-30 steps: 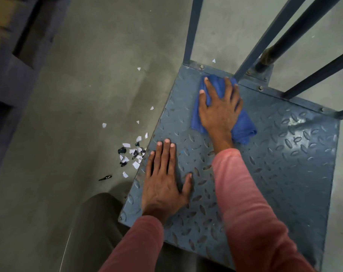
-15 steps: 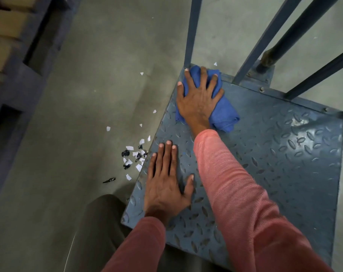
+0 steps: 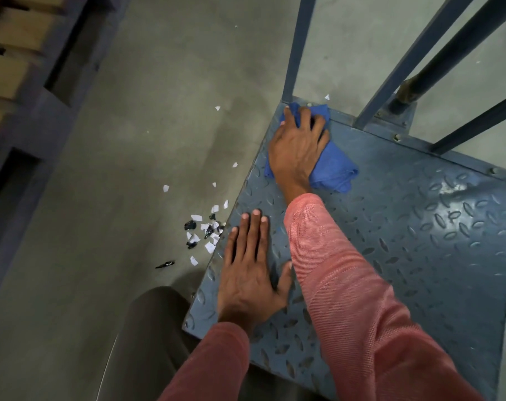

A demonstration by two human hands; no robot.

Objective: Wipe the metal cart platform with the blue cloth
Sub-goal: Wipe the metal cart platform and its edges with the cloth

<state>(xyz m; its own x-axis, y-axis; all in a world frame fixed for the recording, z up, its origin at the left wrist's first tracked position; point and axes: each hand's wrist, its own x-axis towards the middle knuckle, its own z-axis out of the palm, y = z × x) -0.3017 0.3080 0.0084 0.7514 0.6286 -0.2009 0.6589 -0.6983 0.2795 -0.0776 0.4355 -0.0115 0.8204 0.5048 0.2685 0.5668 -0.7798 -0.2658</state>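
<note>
Crumpled blue cloth (image 3: pixel 335 169) gripped by the right hand (image 3: pixel 296 149) at the platform (image 3: pixel 419 241) corner; left hand (image 3: pixel 251 273) flat, fingers straight

Grey concrete floor (image 3: pixel 124 146), smooth, faintly blotched darker in places; light soft and even. Loose heap of torn white paper scraps (image 3: pixel 197 218) mixed with black fragments (image 3: pixel 190 226) on the floor, a few white bits strewn farther out, one dark sliver (image 3: pixel 165 264) lying apart from the heap. Along the left edge, a dark blue-grey rack frame (image 3: pixel 29 120) holding tan blocks (image 3: pixel 17 33); boards or cartons, cannot tell.
</note>
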